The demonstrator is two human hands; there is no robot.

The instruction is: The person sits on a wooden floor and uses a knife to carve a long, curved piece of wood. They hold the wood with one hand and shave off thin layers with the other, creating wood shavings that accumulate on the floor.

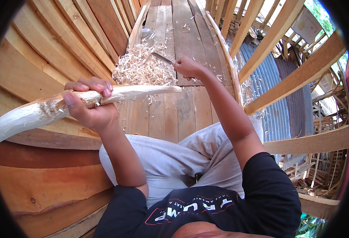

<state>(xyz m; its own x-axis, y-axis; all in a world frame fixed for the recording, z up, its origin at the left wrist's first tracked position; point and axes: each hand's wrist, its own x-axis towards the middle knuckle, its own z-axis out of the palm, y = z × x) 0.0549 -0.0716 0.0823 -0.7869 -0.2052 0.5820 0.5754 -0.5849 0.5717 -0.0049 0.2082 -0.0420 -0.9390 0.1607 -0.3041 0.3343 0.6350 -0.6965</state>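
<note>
My left hand (93,101) is wrapped from below around a long, pale peeled branch (27,116), thumb on the near side and fingertips over the top. The branch runs from the left rim toward the middle and narrows to a whittled tip on the right. Rough brown bark-like patches remain around the grip. In front of me, my right hand (189,68) is closed on a knife (161,58); its handle is mostly hidden in my fist. The blade points up and left, above the wood shavings (142,67) and apart from the branch.
I sit on a plank floor (158,113) with legs folded. Stacked boards (43,51) form a wall at left. Wooden posts (269,43) stand along the right, with corrugated metal sheets (257,83) beyond them. A small greyish round object (145,33) lies behind the shavings.
</note>
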